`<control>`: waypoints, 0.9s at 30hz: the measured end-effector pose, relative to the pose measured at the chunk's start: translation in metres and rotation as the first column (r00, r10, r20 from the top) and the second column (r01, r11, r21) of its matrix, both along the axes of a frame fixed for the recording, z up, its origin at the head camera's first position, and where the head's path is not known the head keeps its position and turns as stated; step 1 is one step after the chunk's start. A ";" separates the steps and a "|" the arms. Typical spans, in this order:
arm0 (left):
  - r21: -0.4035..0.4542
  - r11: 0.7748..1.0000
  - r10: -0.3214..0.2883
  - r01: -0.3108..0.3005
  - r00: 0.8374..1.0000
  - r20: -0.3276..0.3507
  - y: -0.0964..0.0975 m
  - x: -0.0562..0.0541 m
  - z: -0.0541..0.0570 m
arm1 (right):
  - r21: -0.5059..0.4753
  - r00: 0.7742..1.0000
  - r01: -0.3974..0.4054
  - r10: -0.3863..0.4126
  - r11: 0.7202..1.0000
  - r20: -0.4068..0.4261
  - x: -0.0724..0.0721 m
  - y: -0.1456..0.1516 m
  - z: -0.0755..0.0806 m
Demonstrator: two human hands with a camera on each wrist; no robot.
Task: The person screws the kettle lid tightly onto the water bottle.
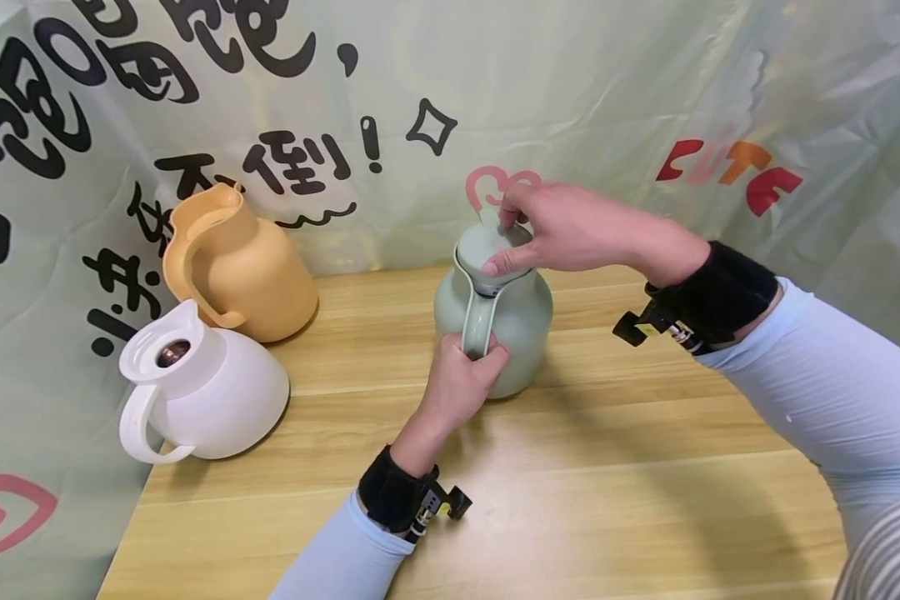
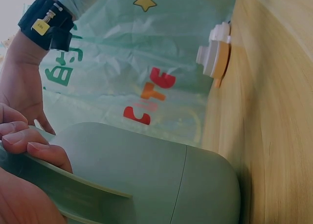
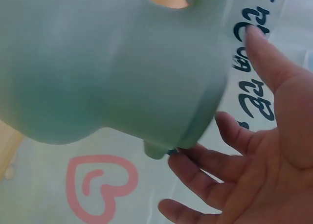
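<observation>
A pale green vacuum jug (image 1: 523, 342) stands on the table, with its handle (image 1: 478, 323) facing me. My left hand (image 1: 457, 379) grips that handle, fingers wrapped round it and thumb along the side. At the jug's mouth sits a round green lid (image 1: 487, 250), a grey band showing below its near edge. My right hand (image 1: 570, 225) holds the lid from the right, thumb on the near side and fingertips at the far edge. In the right wrist view, fingers (image 3: 195, 177) reach under the rim beside a small tab (image 3: 155, 149).
An orange jug (image 1: 273, 275) and a white jug (image 1: 232, 392) stand at the left, the white one showing its open mouth. White and orange lid-like pieces (image 2: 217, 53) lie on the table in the left wrist view. A printed sheet (image 1: 607, 100) hangs behind the wooden table (image 1: 607, 500).
</observation>
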State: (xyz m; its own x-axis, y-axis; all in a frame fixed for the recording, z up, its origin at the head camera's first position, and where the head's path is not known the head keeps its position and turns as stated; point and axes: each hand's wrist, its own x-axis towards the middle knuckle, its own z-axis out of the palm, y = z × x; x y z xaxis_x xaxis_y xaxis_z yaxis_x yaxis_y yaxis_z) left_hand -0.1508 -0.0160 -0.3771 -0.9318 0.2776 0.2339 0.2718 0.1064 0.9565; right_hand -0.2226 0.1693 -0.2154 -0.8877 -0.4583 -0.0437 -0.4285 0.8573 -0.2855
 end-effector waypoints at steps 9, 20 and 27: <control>0.023 1.000 -0.020 0.019 1.000 0.015 -0.001 0.000 0.001 | 0.047 1.000 0.011 -0.011 0.999 0.003 0.005 -0.004 0.004; 0.013 1.000 -0.008 0.008 1.000 0.010 -0.001 0.001 0.000 | 0.192 0.973 0.103 -0.058 0.976 -0.224 0.006 -0.008 -0.006; 0.018 1.000 -0.008 0.008 1.000 0.019 -0.001 0.001 0.000 | 0.053 0.990 -0.089 0.095 0.995 -0.102 -0.001 -0.003 0.004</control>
